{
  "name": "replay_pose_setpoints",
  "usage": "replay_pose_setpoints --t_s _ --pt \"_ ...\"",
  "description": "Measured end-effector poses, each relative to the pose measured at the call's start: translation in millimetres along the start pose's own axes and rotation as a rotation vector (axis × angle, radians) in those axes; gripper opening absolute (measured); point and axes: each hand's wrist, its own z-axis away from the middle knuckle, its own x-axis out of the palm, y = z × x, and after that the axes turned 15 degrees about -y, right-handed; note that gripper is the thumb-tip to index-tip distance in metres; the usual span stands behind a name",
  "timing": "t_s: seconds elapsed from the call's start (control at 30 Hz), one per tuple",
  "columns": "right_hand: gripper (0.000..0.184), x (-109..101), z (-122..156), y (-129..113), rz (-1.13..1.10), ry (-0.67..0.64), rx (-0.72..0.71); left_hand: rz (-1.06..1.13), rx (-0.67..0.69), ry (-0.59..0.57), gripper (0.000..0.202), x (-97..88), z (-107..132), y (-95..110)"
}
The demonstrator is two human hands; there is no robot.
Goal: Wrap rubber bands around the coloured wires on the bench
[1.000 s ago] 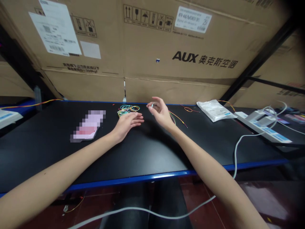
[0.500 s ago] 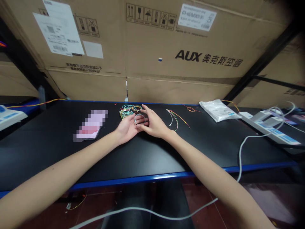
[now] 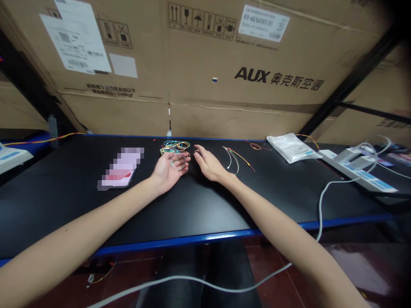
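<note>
My left hand [image 3: 167, 170] rests palm-up on the black table [image 3: 199, 201] with a small coiled white wire ring [image 3: 177, 162] lying across its fingers, which curl loosely under it. My right hand [image 3: 207, 164] hovers just to the right of it, fingers stretched out and holding nothing. Just beyond both hands lies a pile of coiled coloured wires [image 3: 174, 146]. Several straight coloured wires [image 3: 236, 158] lie to the right of my right hand.
A blurred pink flat object [image 3: 121, 169] lies left of my left hand. A white plastic bag [image 3: 290, 147] and white power strips [image 3: 359, 173] sit at the right, with a grey cable [image 3: 321, 201] running off the table's blue edge. Large cardboard boxes [image 3: 205, 64] stand behind the table.
My right hand brought a white wire ring over to my left palm, left it there and drew back slightly right. My left hand turned palm-up and now carries the ring.
</note>
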Motion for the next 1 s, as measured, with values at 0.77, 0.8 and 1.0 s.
replay_pose_setpoints --t_s 0.77,0.8,1.0 --pt "0.069 -12.4 -17.0 6.7 -1.026 0.232 0.253 -0.072 -0.129 -0.033 0.038 0.3 2.5 3.9" --pt "0.067 -12.1 -16.9 5.9 -0.995 0.208 0.244 -0.082 -0.149 -0.056 0.041 0.5 2.8 4.1" --pt "0.026 -11.0 -9.8 -8.9 -0.534 0.080 -0.032 -0.131 -0.219 -0.162 0.054 3.3 6.9 6.4"
